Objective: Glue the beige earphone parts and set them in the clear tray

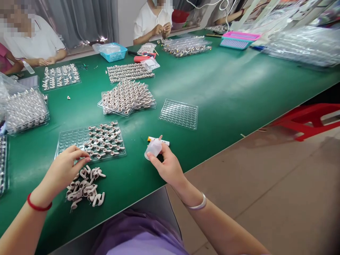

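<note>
My left hand is at the front edge of a clear plastic tray, fingertips pinched together. Whatever they hold is too small to make out. Whitish earbud-shaped shells fill the tray's right part in rows; bare pockets show on the left. Just in front of the tray lies a loose heap of the same shells, partly behind my left hand. Over the table to the right, my right hand grips a small translucent white bottle-like container, tilted. Behind it lies a white marker-like stick with an orange end.
An unfilled clear tray lies beyond my right hand. Stacked trays of shells stand mid-table, another stack at left. A blue basket sits farther back. Two people in white work across the green table. A red stool stands right.
</note>
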`<state>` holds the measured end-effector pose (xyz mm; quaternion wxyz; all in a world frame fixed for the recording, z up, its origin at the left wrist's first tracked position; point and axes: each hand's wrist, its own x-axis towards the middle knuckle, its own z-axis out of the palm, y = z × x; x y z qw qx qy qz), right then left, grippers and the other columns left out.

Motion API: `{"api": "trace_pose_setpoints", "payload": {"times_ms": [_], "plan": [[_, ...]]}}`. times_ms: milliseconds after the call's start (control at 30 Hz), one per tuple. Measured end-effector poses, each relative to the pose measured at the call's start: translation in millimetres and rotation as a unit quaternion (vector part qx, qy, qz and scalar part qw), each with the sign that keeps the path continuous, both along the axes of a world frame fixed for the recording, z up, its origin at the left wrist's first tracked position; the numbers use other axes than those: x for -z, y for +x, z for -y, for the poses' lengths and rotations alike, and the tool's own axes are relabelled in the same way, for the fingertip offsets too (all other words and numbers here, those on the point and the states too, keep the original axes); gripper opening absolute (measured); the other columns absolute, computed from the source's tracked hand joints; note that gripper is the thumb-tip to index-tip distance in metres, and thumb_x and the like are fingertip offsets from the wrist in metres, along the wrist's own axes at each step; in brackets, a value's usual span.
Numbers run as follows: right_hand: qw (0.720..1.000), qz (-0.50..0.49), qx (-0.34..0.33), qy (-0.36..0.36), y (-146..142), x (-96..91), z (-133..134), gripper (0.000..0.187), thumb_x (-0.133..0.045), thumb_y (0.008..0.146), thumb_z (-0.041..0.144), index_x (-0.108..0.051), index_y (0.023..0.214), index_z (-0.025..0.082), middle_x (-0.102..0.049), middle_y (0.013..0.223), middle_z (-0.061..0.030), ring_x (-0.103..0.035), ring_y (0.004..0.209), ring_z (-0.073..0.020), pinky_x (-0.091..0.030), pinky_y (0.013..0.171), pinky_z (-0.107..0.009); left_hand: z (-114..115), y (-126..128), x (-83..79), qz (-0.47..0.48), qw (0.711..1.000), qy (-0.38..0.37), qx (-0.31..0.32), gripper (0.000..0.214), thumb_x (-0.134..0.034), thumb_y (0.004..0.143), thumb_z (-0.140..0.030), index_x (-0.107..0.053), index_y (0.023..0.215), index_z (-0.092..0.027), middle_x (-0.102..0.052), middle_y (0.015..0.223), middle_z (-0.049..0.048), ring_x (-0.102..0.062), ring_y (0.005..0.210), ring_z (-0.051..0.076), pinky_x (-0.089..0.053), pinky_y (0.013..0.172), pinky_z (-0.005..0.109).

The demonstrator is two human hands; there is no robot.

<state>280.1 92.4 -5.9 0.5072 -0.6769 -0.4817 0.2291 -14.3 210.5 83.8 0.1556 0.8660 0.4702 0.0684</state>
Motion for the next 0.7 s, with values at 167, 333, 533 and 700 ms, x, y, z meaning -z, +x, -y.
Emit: {"api": "trace_pose_setpoints", "payload": {"times_ms": [167,333,533,700], "plan": [[1.000,-0.001,-0.003,-0.010,0.5,-0.9,-0.2,0.037,-0.058,0.081,0.044,-0.057,0.109,0.019,-0.067,0.096,-0.0077,-0.061,0.082,-0.0227,-0.051,0.079,-0.040,-25.7,30.0,-0.6,-0.031,0.999,0.033,-0.022,0.031,-0.051,0.086,-0.038,-0.073,0.098,-0.021,-0.063,0.093,0.0065,-0.061,0.083,0.023,-0.045,0.076,0.034],[1.000,0.001,-0.003,-0.016,1.4,-1.7,0.6,0.035,-0.058,0.081,0.044,-0.057,0.107,0.020,-0.067,0.094,-0.0071,-0.061,0.082,-0.0225,-0.051,0.078,-0.039,-39.1,41.7,2.9,-0.049,0.999,0.018,-0.016,0.028,-0.054,0.084,-0.036,-0.075,0.093,-0.021,-0.062,0.090,0.0070,-0.061,0.083,0.024,-0.046,0.075,0.035],[1.000,-0.002,-0.014,-0.004,2.2,-1.5,0.8,0.029,-0.059,0.083,0.041,-0.057,0.103,0.020,-0.067,0.096,-0.0069,-0.061,0.083,-0.0217,-0.052,0.079,-0.038,-39.3,46.4,5.5,-0.065,0.998,-0.006,0.014,0.026,-0.060,0.080,-0.039,-0.075,0.092,-0.023,-0.061,0.091,0.0059,-0.060,0.083,0.023,-0.046,0.075,0.034],[1.000,-0.001,-0.013,-0.009,2.8,-1.4,1.0,0.030,-0.059,0.083,0.041,-0.057,0.105,0.020,-0.067,0.098,-0.0078,-0.062,0.085,-0.0222,-0.052,0.081,-0.038,-40.6,51.1,8.1,-0.080,0.996,-0.001,0.029,0.021,-0.058,0.079,-0.033,-0.075,0.085,-0.022,-0.060,0.088,0.0064,-0.059,0.085,0.024,-0.045,0.075,0.035]]}}
